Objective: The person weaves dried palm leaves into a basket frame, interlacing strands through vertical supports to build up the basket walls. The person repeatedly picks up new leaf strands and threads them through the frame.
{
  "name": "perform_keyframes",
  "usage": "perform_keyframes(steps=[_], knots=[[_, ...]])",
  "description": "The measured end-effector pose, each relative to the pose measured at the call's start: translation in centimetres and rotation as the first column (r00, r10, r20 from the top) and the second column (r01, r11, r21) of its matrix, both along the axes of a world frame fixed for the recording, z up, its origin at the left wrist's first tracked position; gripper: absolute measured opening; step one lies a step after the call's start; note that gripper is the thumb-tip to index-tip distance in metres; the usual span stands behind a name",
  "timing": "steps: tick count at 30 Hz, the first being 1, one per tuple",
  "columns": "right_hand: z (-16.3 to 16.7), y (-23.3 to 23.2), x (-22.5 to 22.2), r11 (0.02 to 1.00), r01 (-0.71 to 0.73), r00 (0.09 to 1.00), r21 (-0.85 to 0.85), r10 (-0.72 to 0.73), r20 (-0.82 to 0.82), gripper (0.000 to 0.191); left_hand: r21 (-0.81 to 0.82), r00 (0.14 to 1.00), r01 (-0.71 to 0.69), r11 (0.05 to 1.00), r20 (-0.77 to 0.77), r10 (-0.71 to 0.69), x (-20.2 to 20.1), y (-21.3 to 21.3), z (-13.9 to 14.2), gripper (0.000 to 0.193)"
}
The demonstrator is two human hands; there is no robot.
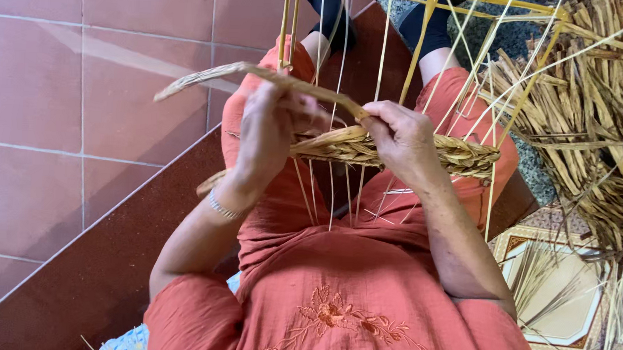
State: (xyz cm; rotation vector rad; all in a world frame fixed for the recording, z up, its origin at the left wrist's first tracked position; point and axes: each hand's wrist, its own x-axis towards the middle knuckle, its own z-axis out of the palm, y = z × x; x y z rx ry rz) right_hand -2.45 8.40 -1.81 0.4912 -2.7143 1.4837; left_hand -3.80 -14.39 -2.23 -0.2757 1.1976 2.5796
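Seen from above, a person in a loose, rust-orange garment (334, 288) with short sleeves ending above the elbows and matching trousers over the knees. Tone-on-tone floral embroidery (333, 316) runs across the chest. A thin silver bracelet (222, 207) circles the left wrist. Dark socks (430, 26) cover the lower legs at the far edge of the scene.

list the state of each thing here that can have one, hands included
left hand: closed on the flat straw strip
right hand: pinching the strip where it meets the woven band
woven band: partly woven, thin upright strands running loose above it
straw pile: loose, unwoven, on the floor
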Motion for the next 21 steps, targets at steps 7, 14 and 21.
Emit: perform_keyframes(steps=[7, 14, 21], knots=[[0.3, -1.3, -0.3, 0.989, -0.011, 0.99, 0.147, 0.031, -0.139, 0.005, -0.094, 0.951, 0.107, 0.99, -0.282, -0.13, 4.1, -0.5, 3.0, 0.043], [-0.3, -0.9, 0.0, 0.988, 0.022, 0.998, 0.154, -0.012, -0.065, 0.019, -0.816, 0.616, -0.559, 0.146, -0.526, -0.587, 2.2, -2.7, 1.9, 0.04], [-3.6, -2.6, 0.1, 0.951, 0.139, 0.964, 0.277, -0.066, -0.258, 0.016, -0.866, 0.624, -0.477, -0.15, -0.213, -0.752, 6.6, -2.2, -2.5, 0.025]])
